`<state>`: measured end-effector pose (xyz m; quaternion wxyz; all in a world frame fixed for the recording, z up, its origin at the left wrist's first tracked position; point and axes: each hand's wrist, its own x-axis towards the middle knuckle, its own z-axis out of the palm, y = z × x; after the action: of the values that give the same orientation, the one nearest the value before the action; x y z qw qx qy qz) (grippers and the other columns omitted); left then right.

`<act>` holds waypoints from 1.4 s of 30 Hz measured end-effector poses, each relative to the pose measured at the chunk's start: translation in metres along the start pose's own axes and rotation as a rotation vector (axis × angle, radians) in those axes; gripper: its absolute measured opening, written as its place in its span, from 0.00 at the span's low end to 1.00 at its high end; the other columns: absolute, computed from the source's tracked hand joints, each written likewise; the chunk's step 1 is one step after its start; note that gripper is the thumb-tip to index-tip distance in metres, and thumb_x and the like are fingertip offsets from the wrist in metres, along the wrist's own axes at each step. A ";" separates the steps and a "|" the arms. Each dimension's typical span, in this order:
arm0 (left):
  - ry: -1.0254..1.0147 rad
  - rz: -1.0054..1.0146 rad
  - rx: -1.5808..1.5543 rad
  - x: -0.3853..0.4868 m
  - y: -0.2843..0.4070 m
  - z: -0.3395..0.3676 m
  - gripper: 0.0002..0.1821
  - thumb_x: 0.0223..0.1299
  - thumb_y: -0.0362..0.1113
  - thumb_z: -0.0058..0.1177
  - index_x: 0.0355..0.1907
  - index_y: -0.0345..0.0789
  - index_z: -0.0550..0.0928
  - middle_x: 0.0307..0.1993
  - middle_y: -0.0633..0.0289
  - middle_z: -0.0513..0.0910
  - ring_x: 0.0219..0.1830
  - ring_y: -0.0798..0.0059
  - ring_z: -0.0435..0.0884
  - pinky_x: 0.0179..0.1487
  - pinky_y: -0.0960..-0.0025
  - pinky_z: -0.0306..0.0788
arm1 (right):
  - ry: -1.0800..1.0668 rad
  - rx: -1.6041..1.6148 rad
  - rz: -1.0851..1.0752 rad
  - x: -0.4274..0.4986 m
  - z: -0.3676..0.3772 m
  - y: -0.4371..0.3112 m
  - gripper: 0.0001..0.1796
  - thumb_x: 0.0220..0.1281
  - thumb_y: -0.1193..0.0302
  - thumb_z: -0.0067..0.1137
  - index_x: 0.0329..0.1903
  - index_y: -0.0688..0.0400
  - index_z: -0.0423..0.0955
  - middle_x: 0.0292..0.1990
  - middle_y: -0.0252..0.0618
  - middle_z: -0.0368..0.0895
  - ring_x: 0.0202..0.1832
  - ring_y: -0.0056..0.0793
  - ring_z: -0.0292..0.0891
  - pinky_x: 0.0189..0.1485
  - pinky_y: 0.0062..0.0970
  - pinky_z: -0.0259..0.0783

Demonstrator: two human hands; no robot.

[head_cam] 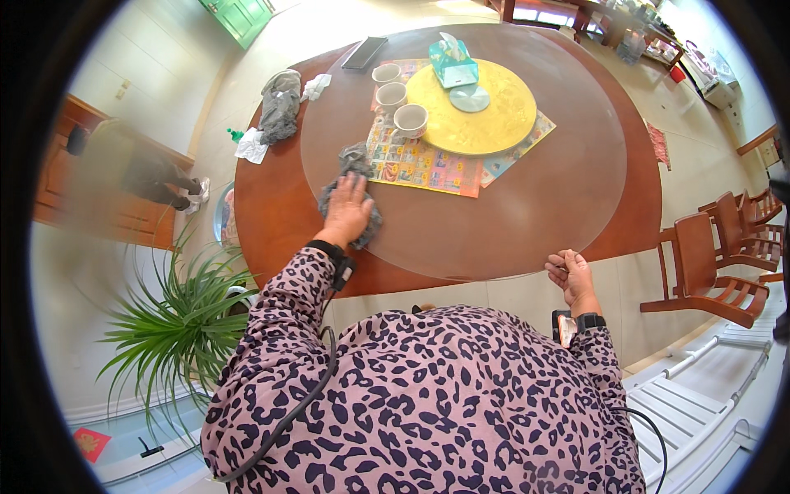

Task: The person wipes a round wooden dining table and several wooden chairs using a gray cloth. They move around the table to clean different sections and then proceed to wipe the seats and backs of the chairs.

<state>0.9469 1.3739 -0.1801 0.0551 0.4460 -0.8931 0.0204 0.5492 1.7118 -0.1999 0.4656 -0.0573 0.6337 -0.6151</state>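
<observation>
My left hand (347, 210) lies palm down on a crumpled grey cloth (370, 231), holding it against the left part of a round transparent tabletop sheet (494, 228). This sheet covers a reddish-brown wooden table (265, 204). At the sheet's near right rim is my right hand (573, 278), its fingers partly curled; whether they grip the rim cannot be told. Beyond the cloth, printed flyers (426, 170) lie partly under a round golden turntable (500, 123). A row of three cups stands along its left side, the nearest being a patterned cup (410, 120).
A tissue pack (453, 62) and a glass disc (469, 97) sit on the turntable. A black tray-like object (364, 52), a grey garment or cloth (281, 105) and crumpled tissues (316, 86) lie farther left. A plant (185, 321), wooden chairs (703, 253) and a person (148, 160) surround the table.
</observation>
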 end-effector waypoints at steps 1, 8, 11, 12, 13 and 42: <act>0.030 0.144 0.020 -0.003 0.016 0.001 0.32 0.70 0.45 0.41 0.73 0.36 0.58 0.75 0.48 0.50 0.76 0.47 0.46 0.75 0.48 0.46 | 0.021 -0.011 0.001 0.001 0.000 0.000 0.13 0.74 0.58 0.48 0.46 0.55 0.70 0.39 0.37 0.84 0.40 0.29 0.83 0.41 0.28 0.80; -0.082 0.814 -0.242 -0.019 0.189 -0.007 0.33 0.65 0.46 0.48 0.71 0.37 0.63 0.75 0.51 0.52 0.77 0.52 0.47 0.77 0.50 0.42 | 0.100 -0.002 -0.028 0.010 -0.005 -0.007 0.14 0.74 0.57 0.47 0.48 0.54 0.71 0.39 0.36 0.84 0.40 0.30 0.83 0.42 0.29 0.79; -0.138 1.011 -0.281 -0.030 0.239 -0.015 0.31 0.67 0.47 0.45 0.72 0.42 0.63 0.76 0.57 0.53 0.78 0.63 0.47 0.78 0.56 0.42 | 0.137 -0.031 -0.021 0.016 -0.011 -0.015 0.14 0.75 0.58 0.47 0.48 0.55 0.71 0.40 0.38 0.84 0.40 0.31 0.83 0.42 0.29 0.79; -0.103 1.022 -0.291 -0.032 0.241 -0.016 0.31 0.67 0.47 0.46 0.71 0.42 0.63 0.75 0.57 0.53 0.78 0.63 0.47 0.78 0.56 0.42 | 0.131 -0.040 -0.021 0.018 -0.013 -0.018 0.14 0.75 0.58 0.47 0.48 0.55 0.71 0.39 0.38 0.84 0.40 0.30 0.83 0.42 0.30 0.79; -0.104 1.031 -0.298 -0.034 0.242 -0.016 0.31 0.67 0.47 0.46 0.71 0.42 0.64 0.75 0.57 0.54 0.77 0.63 0.48 0.78 0.56 0.43 | 0.138 -0.051 -0.015 0.020 -0.015 -0.021 0.14 0.75 0.58 0.47 0.47 0.56 0.71 0.39 0.37 0.84 0.40 0.30 0.83 0.42 0.30 0.79; -0.075 0.726 -0.224 -0.053 0.144 -0.012 0.33 0.67 0.47 0.45 0.73 0.40 0.60 0.75 0.53 0.52 0.78 0.55 0.46 0.77 0.52 0.40 | -0.735 -0.094 0.422 -0.034 0.059 0.029 0.25 0.72 0.59 0.52 0.64 0.61 0.66 0.58 0.47 0.76 0.54 0.39 0.79 0.56 0.36 0.76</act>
<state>0.8640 1.5034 -0.1724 0.0598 0.0925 -0.9910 -0.0755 0.6219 1.6980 -0.1947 0.7731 -0.1629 0.4507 -0.4154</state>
